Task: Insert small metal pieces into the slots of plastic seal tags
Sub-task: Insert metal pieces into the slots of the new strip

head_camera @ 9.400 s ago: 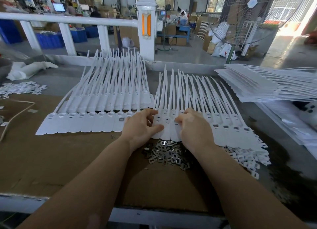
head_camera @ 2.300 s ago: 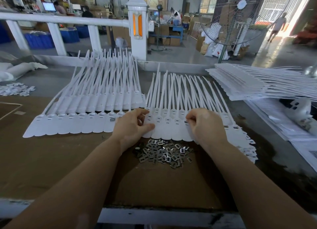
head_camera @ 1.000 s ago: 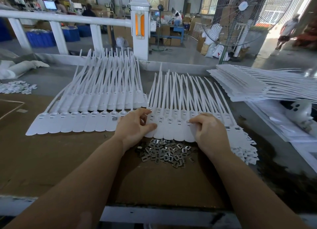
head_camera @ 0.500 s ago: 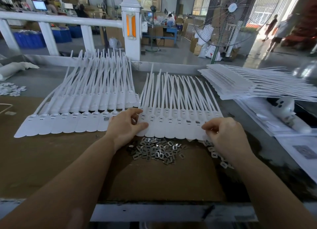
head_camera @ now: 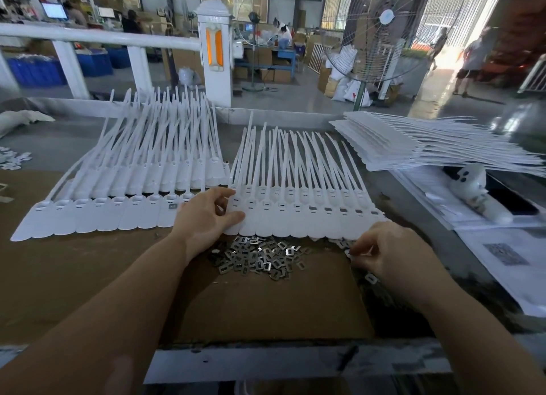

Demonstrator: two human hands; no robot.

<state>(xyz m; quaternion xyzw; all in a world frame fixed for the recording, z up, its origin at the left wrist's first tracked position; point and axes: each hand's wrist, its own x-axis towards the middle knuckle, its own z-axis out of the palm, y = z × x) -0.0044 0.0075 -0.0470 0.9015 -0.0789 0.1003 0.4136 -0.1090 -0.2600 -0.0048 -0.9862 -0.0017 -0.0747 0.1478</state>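
At centre frame my left hand [head_camera: 206, 217] rests on the near-left corner of the tag row [head_camera: 307, 214], thumb and fingers lightly pinching the first tag's edge to steady it. At lower right my right hand [head_camera: 387, 252] curls its fingers down among loose clips [head_camera: 370, 278] at the cardboard [head_camera: 266, 306] edge; I cannot tell whether it has one pinched yet. The main clip pile [head_camera: 257, 257] lies just below the row, between my hands. A second tag row [head_camera: 118, 205] fans out at left, and a stack [head_camera: 413, 146] sits at upper right. I judge the risks to be these: a loose pinch could drop the clip, and if my left hand slips, the overlapped tags could shift and hide their slots.
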